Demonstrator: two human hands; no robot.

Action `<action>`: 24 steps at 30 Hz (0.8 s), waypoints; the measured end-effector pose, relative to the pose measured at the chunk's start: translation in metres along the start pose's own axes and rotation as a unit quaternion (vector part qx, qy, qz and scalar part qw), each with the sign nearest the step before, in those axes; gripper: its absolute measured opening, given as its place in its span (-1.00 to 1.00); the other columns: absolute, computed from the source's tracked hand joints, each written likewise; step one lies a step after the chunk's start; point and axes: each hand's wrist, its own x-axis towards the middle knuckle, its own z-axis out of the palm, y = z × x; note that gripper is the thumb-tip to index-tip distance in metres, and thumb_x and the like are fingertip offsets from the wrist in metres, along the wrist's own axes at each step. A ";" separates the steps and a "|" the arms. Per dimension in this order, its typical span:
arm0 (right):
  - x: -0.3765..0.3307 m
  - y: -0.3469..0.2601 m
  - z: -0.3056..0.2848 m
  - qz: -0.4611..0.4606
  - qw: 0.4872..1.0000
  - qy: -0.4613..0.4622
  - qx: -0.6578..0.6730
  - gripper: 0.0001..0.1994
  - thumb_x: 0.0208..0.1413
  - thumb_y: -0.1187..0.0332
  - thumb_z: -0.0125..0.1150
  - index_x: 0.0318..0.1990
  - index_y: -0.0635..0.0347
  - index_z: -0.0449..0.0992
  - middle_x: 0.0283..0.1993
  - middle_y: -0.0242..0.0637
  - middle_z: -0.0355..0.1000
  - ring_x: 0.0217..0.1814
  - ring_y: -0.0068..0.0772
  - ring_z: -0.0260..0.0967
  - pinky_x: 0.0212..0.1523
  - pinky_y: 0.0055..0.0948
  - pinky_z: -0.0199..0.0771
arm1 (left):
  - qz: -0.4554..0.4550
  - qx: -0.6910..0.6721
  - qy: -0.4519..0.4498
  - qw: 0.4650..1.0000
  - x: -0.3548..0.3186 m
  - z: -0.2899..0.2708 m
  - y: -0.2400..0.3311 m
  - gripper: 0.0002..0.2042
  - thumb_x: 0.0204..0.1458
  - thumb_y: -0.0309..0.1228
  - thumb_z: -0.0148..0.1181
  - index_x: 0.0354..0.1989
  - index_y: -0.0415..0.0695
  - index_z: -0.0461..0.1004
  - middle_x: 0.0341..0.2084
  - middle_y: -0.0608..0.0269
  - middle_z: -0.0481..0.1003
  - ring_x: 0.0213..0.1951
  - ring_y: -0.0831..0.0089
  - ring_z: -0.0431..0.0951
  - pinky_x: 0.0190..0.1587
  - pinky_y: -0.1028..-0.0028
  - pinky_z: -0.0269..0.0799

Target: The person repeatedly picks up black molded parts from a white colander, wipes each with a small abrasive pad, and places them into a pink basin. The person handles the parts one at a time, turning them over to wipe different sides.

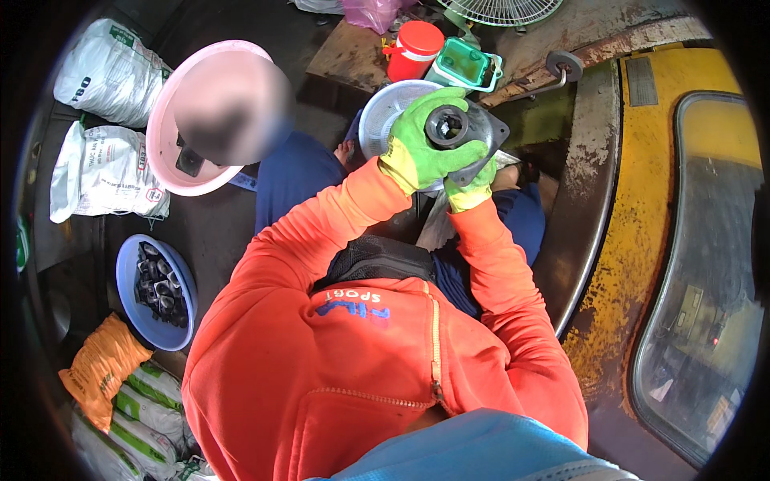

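In front of my chest, I hold up a black moulded flange part [486,131] with a round hollow collar and a plate with corner holes. My left hand [417,144], in a green and yellow glove, wraps round it beside the collar, thumb and fingers spread about the ring. From below, my right hand [468,192], gloved alike, grips the part's lower side; most of its fingers are hidden behind it. A pale blue-white plastic basin [375,120] sits just beyond my hands, partly covered by them.
At the far left stands a pink basin [157,152] with dark parts, partly blurred. A blue basin [131,309] holds several black pieces. White sacks [112,172] and an orange sack [100,365] line the left. A red jug [415,50], green container [465,60] and fan [501,10] are ahead; a yellow machine [613,321] is right.
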 end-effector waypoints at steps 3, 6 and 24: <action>0.001 0.001 -0.003 0.083 0.982 -0.004 0.169 -0.52 0.17 0.25 0.11 0.23 0.13 0.28 0.24 -0.21 0.28 0.27 -0.27 0.23 0.27 -0.29 0.22 | 0.001 -0.034 0.013 0.999 0.002 -0.004 -0.001 -0.44 -0.34 -0.22 0.53 -0.12 -0.21 0.50 -0.07 0.03 0.52 -0.04 0.19 0.54 0.04 0.32 0.45; 0.006 -0.003 -0.010 0.100 0.993 -0.054 0.036 -0.49 0.09 0.31 0.21 0.22 0.10 0.30 0.23 -0.24 0.30 0.26 -0.30 0.24 0.25 -0.34 0.24 | 0.010 -0.019 0.002 1.000 0.004 -0.009 -0.002 -0.45 -0.32 -0.24 0.52 -0.11 -0.22 0.50 -0.13 0.04 0.54 -0.09 0.20 0.57 0.00 0.32 0.47; -0.013 -0.030 -0.010 0.125 0.962 -0.234 -0.061 -0.59 0.06 0.31 0.29 0.07 0.17 0.39 -0.01 -0.33 0.42 0.02 -0.40 0.36 0.02 -0.41 0.38 | -0.015 -0.216 -0.388 0.896 0.020 -0.042 -0.019 -0.54 -0.28 -0.35 0.37 -0.10 -0.16 0.51 -0.04 0.12 0.50 0.02 0.28 0.47 0.13 0.28 0.32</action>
